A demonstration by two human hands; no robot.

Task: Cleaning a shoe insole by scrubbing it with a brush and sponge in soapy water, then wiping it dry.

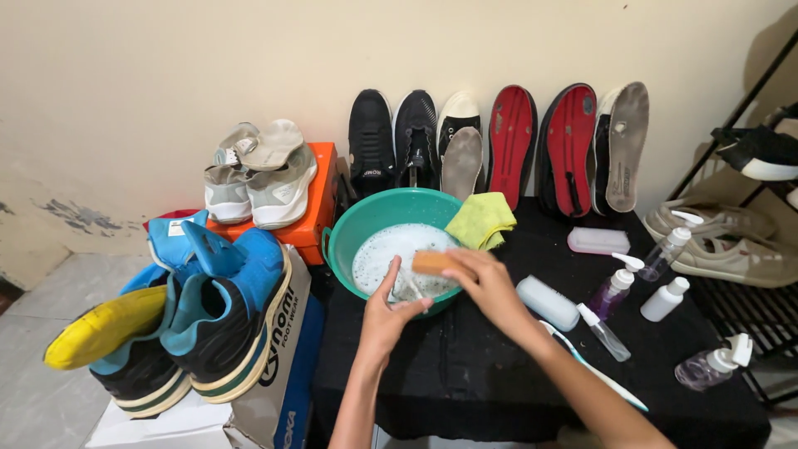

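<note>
A teal basin [353, 223] of foamy water stands on a black-covered table [465, 366]. My right hand [484, 283] holds a wooden-backed brush [432, 263] over the basin's near rim. My left hand [385, 314] reaches up to the rim beside it, fingers touching the brush's bristles. A yellow-green cloth [480, 219] drapes over the basin's far right edge.
Spray and pump bottles [615, 291], a white case [598, 240] and a toothbrush [594, 370] lie on the table's right. Several shoes [507, 141] lean on the wall. Blue sneakers [208, 316] sit on boxes at left, grey ones [262, 179] on an orange box. A shoe rack [761, 166] stands right.
</note>
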